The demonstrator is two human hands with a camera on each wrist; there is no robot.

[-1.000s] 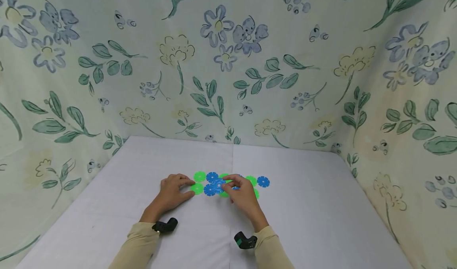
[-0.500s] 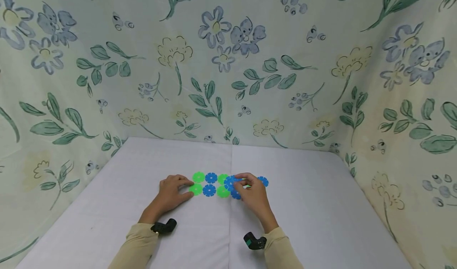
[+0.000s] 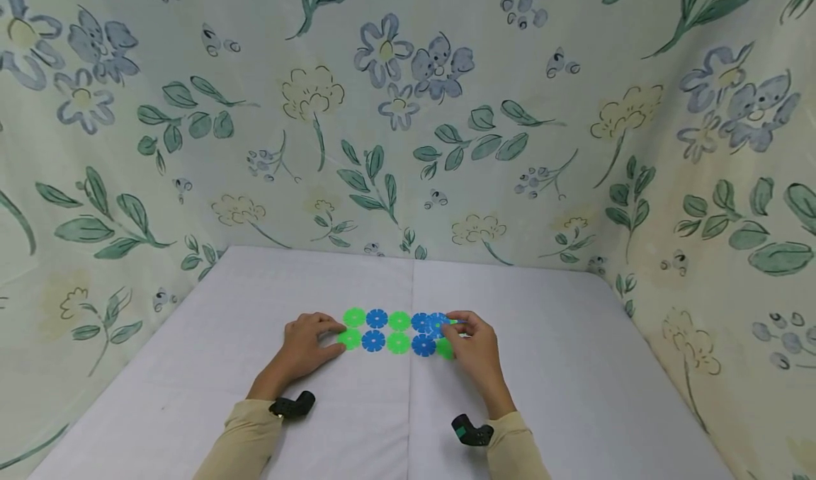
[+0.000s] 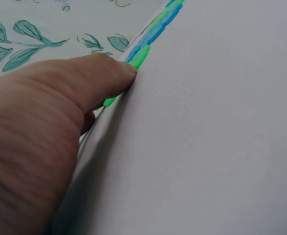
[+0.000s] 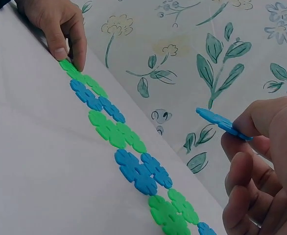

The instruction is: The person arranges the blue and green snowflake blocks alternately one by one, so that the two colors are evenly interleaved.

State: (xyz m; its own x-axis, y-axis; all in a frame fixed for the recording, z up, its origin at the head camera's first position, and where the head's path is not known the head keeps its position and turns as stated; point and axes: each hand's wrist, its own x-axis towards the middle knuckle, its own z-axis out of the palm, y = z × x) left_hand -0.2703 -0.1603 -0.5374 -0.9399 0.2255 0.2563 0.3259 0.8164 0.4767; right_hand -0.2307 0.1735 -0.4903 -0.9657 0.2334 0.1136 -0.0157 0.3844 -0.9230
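Notched plastic snowflake discs lie flat in two rows, green and blue in turn along each row. At the left end, my left hand (image 3: 311, 342) has thumb and fingertip at the edges of the near-row green snowflake disc (image 3: 351, 339); this disc (image 5: 71, 70) also shows between them in the right wrist view. My right hand (image 3: 477, 345) pinches a blue snowflake disc (image 5: 218, 120) between thumb and finger. It is held above the rows, tilted, and overlaps a far-row blue disc (image 3: 418, 322) in the head view. The right hand partly hides the rows' right end.
A white cloth (image 3: 306, 275) with a crease down the middle covers the table. Floral fabric (image 3: 408, 183) hangs behind the table and along both sides. Black wrist cameras, one (image 3: 293, 404) on the left and one (image 3: 472, 430) on the right, sit close above the cloth.
My right hand has carried the blue snowflake disc rightward along the rows, from near the second pair to the fourth. The left hand stays at the left-end green disc.
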